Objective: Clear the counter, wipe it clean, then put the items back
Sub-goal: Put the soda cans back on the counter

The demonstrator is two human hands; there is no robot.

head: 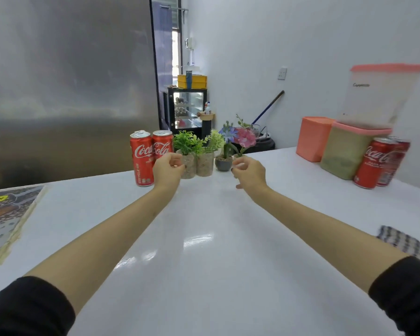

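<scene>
**A:** Where do the plants stand from the hands?

**B:** In a row at the far edge of the counter [204,238], all upright. The left hand [169,169] is just beside the leftmost pot [189,167], on its left side. The right hand [249,172] is in front of the pink flower [246,139] and hides most of its pot.

**A:** Holding anything?

**B:** Nothing I can see. Both hands are cupped, fingers half curled, palms facing the row. I cannot tell whether the left fingertips touch the pot.

**A:** Which hand is nearer to which?

**B:** Left for the leftmost, right for the pink one. The second pot [205,164] and grey pot [223,163] lie between the hands. I judge a sideways grip round each upright pot fits best.
</scene>
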